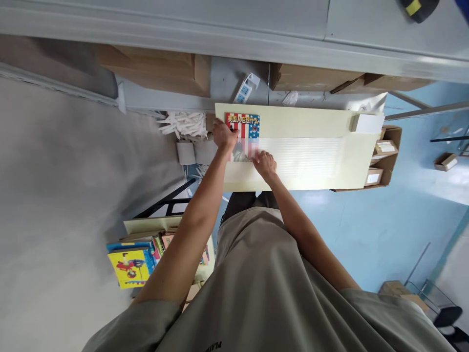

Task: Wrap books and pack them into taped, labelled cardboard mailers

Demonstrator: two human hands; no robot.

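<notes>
A book [242,122] with a stars-and-stripes cover and yellow Chinese lettering lies at the left end of a pale yellow board [293,122]. A translucent plastic sheet with ribbed rows, like bubble wrap [304,156], stretches across the board and overlaps the book's lower part. At the book's left edge is my left hand [224,135], its thumb over the cover and its other fingers by the edge, partly hidden. My right hand [266,164] has bent fingers at the book's lower right, closed on the plastic sheet there; the exact fingertip contact is small.
A white box [367,123] sits on the board's right end. Behind are a power strip [245,92] and cardboard boxes [315,77]. White rolled strips [185,123] lie to the left. Stacked books [132,266] stand low left; an open carton [394,156] is right.
</notes>
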